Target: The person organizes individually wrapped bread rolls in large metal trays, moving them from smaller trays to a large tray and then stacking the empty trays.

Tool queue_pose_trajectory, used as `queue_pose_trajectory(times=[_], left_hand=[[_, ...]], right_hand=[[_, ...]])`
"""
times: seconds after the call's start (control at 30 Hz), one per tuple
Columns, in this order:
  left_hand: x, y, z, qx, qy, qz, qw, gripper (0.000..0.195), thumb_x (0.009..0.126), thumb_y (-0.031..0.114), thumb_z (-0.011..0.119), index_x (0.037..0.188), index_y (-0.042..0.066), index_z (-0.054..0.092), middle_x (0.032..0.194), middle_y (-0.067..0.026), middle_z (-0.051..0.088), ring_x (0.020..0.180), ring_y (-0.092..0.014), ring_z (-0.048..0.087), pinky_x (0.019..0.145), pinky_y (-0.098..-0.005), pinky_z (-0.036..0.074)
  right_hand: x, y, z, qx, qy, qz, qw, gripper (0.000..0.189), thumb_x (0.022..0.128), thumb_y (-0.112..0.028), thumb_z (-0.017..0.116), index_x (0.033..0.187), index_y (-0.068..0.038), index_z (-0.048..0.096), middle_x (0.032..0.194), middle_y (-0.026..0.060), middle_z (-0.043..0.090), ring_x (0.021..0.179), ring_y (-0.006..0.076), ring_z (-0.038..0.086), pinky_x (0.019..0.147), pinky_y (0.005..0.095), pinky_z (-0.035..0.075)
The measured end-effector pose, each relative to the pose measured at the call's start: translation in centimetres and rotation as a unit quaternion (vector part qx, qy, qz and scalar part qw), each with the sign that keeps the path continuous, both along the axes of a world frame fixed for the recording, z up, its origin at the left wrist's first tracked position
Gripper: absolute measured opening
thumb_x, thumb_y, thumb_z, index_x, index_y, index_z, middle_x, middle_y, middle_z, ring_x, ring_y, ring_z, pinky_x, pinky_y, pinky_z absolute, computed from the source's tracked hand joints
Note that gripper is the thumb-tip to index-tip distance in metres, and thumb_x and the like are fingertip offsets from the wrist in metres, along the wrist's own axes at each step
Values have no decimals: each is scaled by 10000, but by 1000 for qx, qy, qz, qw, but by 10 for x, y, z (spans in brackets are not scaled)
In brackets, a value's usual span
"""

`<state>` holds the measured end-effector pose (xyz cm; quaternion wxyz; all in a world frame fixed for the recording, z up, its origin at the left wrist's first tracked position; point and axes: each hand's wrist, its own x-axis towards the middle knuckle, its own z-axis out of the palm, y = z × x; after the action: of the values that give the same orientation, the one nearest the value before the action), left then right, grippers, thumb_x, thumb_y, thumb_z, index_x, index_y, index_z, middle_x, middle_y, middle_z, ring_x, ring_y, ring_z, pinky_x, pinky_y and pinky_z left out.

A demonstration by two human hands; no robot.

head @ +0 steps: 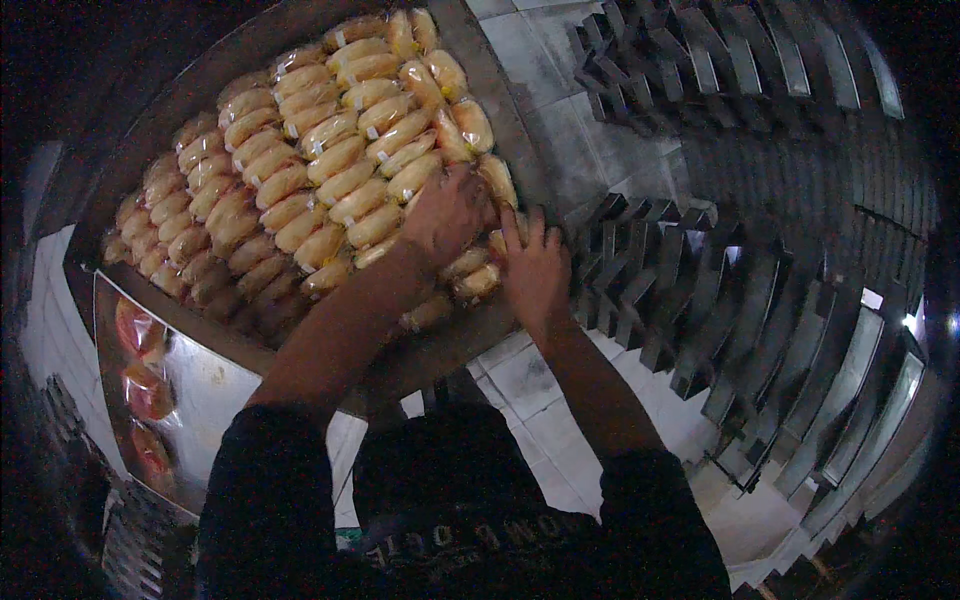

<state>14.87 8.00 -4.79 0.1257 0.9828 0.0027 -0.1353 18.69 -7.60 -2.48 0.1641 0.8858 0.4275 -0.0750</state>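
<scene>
Many bread rolls (pixel 330 161) in clear plastic wrap stand on edge in close rows inside a wide box (pixel 517 97) with a dark rim. My left hand (pixel 454 206) reaches over the rows, fingers bent down among the rolls near the right side. Close beside it, my right hand (pixel 536 266) lies at the box's right rim with its fingers stretched forward. Wrapped rolls (pixel 476 277) sit between and below the two hands. My fingertips partly disappear among the rolls, so whether either hand grips one is unclear.
To the left, a metal tray (pixel 217 382) carries three wrapped reddish-topped breads (pixel 148 391). Stacked dark metal trays or pans (pixel 690 292) fill the right side, with more trays (pixel 720 60) at the upper right. Pale floor tiles (pixel 570 142) show between.
</scene>
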Motion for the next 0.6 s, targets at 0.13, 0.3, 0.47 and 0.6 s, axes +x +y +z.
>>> queue_pose_trajectory(times=[0.13,0.3,0.47,0.6], left_hand=[[-32,-43,22,-107,139,-14,984,325,792,140,531,1102,67,594,1158,-110,542,1111,-290,479,894,-364,426],[-51,-73,-8,-92,47,60,993,298,804,122,518,1078,62,618,1139,-134,563,1027,-289,544,851,-364,448],[-52,-50,-19,-81,193,-19,978,292,817,152,519,1078,62,616,1153,-147,562,1048,-283,545,833,-394,455],[-51,-67,-33,-187,204,113,954,277,828,179,525,1066,79,623,1145,-154,567,1064,-290,543,828,-413,458]], right_hand=[[0,1,8,37,27,0,999,684,774,-257,641,1367,-129,326,1307,167,361,999,330,491,791,397,475],[-1,4,14,53,49,0,997,678,764,-242,654,1349,-97,341,1259,165,387,994,334,491,793,390,477],[0,3,6,67,48,-14,996,698,761,-250,661,1352,-98,323,1233,165,407,988,331,497,792,385,483],[0,9,5,58,81,-14,995,722,761,-264,660,1364,-98,300,1241,170,403,1005,333,499,768,382,501]])
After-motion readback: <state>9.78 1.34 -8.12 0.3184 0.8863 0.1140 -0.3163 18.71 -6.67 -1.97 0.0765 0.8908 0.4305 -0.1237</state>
